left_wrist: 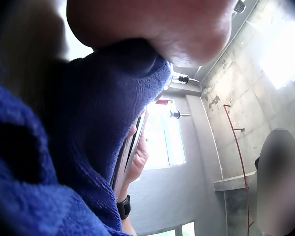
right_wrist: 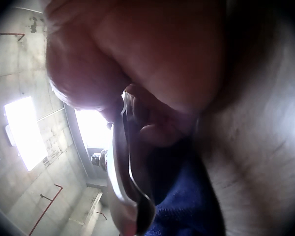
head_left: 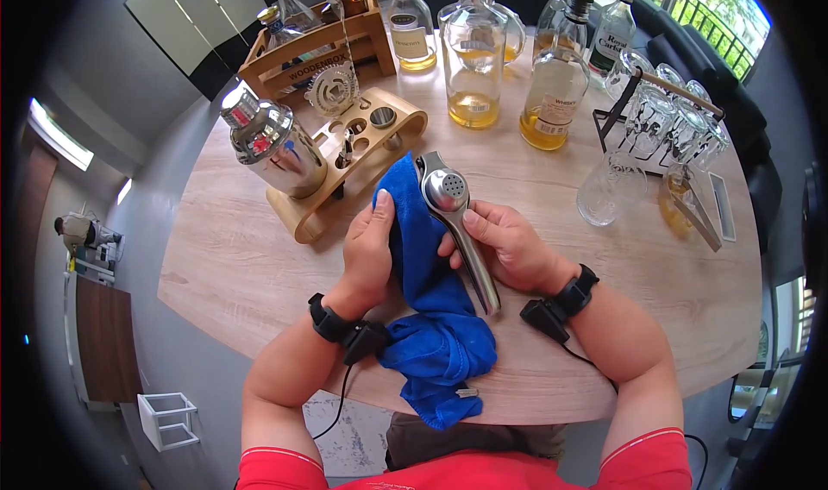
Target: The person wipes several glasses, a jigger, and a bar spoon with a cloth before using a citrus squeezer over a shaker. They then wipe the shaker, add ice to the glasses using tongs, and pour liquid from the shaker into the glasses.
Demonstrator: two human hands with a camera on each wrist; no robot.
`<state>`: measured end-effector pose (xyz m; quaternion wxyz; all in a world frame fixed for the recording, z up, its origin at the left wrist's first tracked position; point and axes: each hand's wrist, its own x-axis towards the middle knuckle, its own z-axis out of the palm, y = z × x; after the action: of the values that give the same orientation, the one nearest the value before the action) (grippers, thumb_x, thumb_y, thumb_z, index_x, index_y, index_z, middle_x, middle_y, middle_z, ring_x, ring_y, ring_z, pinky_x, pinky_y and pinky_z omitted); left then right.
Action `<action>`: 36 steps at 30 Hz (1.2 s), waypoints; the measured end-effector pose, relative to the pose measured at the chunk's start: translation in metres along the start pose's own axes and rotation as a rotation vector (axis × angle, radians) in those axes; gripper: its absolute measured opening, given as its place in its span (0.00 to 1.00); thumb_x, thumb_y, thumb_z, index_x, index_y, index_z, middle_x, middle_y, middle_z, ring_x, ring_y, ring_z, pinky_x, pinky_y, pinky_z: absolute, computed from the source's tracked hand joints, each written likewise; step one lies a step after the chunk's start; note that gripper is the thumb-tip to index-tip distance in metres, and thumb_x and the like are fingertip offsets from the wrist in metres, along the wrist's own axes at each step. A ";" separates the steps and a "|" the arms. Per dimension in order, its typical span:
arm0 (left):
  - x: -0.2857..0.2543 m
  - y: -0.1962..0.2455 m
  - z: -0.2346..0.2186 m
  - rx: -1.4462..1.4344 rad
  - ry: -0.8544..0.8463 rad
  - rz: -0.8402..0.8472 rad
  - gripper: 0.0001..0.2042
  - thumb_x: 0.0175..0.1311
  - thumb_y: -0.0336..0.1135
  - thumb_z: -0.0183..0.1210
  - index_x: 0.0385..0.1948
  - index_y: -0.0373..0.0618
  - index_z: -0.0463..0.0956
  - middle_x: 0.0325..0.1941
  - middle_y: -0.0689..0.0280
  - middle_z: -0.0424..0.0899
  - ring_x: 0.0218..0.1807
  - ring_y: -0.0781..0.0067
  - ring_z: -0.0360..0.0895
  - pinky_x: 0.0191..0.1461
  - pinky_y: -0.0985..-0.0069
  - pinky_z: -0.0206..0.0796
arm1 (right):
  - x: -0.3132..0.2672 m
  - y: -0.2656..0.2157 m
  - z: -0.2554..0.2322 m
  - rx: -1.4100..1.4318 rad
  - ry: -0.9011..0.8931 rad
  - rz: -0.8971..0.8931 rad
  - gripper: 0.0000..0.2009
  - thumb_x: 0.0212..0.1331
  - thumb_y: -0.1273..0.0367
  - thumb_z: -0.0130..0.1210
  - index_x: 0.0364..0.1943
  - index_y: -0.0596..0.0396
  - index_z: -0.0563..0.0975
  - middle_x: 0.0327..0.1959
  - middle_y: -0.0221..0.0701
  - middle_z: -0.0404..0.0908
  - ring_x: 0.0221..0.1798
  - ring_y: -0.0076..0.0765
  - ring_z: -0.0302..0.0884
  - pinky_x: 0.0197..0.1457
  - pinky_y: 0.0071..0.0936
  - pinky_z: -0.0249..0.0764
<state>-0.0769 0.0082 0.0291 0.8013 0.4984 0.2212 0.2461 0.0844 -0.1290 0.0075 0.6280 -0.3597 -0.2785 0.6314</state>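
Note:
In the head view my right hand (head_left: 509, 241) grips the handles of a metal citrus squeezer (head_left: 448, 190), whose round perforated cup points up and away. My left hand (head_left: 369, 247) holds a blue cloth (head_left: 420, 257), thumb on top, against the squeezer's left side. The cloth's lower end hangs bunched toward the table's front edge. The left wrist view shows the cloth (left_wrist: 108, 88) under the left palm. Below the right palm, the squeezer's handles (right_wrist: 119, 172) appear edge-on in the right wrist view, with blue cloth behind.
A steel shaker (head_left: 280, 149) and a strainer (head_left: 332, 91) sit on a wooden bar stand (head_left: 293, 218) at left. Behind are a wooden bottle crate (head_left: 315, 63) and several liquor bottles (head_left: 473, 67). At right stand a clear glass (head_left: 608, 192) and a rack of hanging glasses (head_left: 660, 115).

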 end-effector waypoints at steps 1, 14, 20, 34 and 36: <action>0.001 0.000 -0.003 0.030 -0.021 0.024 0.21 0.82 0.48 0.42 0.49 0.41 0.79 0.41 0.68 0.86 0.39 0.83 0.79 0.46 0.82 0.72 | 0.000 0.000 0.001 0.018 0.026 -0.008 0.16 0.78 0.60 0.47 0.58 0.58 0.73 0.44 0.35 0.84 0.41 0.25 0.81 0.48 0.22 0.77; -0.006 0.006 0.004 0.538 -0.329 0.033 0.21 0.72 0.38 0.62 0.61 0.38 0.71 0.50 0.63 0.84 0.51 0.78 0.80 0.57 0.75 0.73 | 0.005 0.003 0.010 -0.222 0.204 -0.128 0.12 0.71 0.65 0.59 0.52 0.53 0.78 0.35 0.22 0.79 0.31 0.14 0.71 0.35 0.15 0.70; -0.013 -0.005 0.008 0.713 -0.391 0.096 0.22 0.66 0.37 0.66 0.58 0.40 0.72 0.46 0.61 0.85 0.47 0.70 0.82 0.55 0.71 0.73 | 0.008 -0.007 0.025 -0.292 0.259 -0.359 0.12 0.69 0.69 0.61 0.52 0.56 0.76 0.38 0.28 0.84 0.39 0.17 0.79 0.41 0.17 0.75; -0.011 -0.008 -0.001 0.628 -0.552 -0.012 0.07 0.75 0.34 0.57 0.43 0.40 0.79 0.33 0.66 0.84 0.38 0.78 0.78 0.48 0.73 0.71 | 0.001 -0.037 0.018 -0.043 0.364 -0.482 0.15 0.72 0.68 0.56 0.58 0.56 0.70 0.44 0.37 0.85 0.39 0.23 0.81 0.39 0.20 0.75; -0.013 -0.006 0.000 0.635 -0.537 0.041 0.06 0.74 0.31 0.57 0.44 0.40 0.79 0.33 0.66 0.84 0.38 0.78 0.77 0.47 0.74 0.71 | -0.001 -0.037 0.012 -0.082 0.358 -0.461 0.16 0.71 0.69 0.57 0.59 0.56 0.69 0.44 0.38 0.85 0.39 0.23 0.81 0.39 0.20 0.74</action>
<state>-0.0853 -0.0022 0.0251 0.6319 0.7715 0.0594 0.0429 0.0964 -0.1265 0.0447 0.7791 -0.4178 -0.2627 0.3866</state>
